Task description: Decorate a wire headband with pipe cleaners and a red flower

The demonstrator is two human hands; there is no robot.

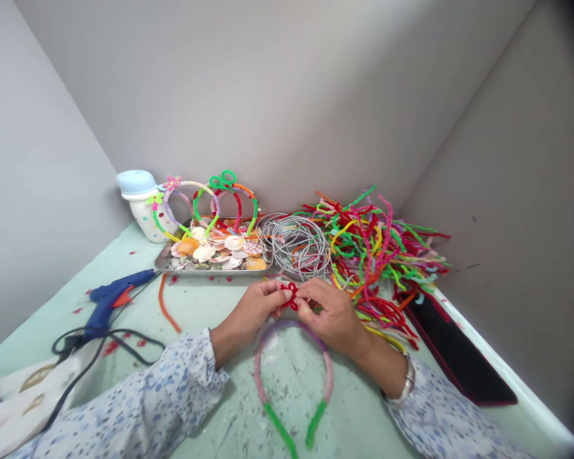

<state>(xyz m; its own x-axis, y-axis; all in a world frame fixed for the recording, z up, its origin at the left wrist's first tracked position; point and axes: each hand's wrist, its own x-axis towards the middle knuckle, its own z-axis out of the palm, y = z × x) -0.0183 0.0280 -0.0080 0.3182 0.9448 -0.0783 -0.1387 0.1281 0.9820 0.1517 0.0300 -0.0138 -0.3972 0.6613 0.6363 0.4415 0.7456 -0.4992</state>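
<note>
Between my two hands is a small red pipe-cleaner flower with looped petals. My left hand pinches its left side with thumb and forefinger. From the other side, the fingertips of my right hand are closed on it too. Just below them a headband wrapped in purple, pink and green pipe cleaner lies on the table, its open ends toward me. The flower is held above the top of its arch, and whether they touch I cannot tell.
A metal tray of seashells has finished headbands standing in it. Right of it are coiled wire and a pipe-cleaner heap. A blue glue gun with a cord, a white jar and a black strip flank the work.
</note>
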